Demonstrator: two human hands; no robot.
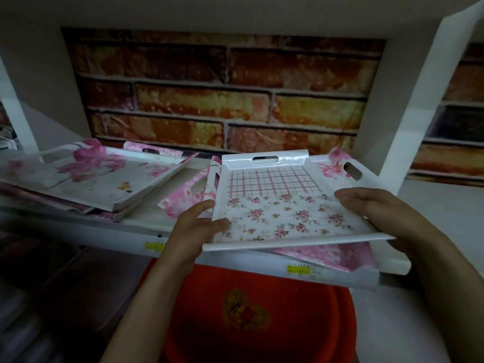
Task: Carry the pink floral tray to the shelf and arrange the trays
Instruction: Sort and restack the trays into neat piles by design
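Nearest, an orange basin (251, 318) below. Left hand (195, 226) & right hand (379, 213) both closed on the floral tray (285, 205), held over pink trays (327, 254) on the shelf (136, 226); brick wall (222, 95) behind.

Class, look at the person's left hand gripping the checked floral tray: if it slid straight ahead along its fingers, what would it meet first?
Probably the pink blossom tray lying just beyond the left hand, beside the checked floral tray; depth is hard to judge.
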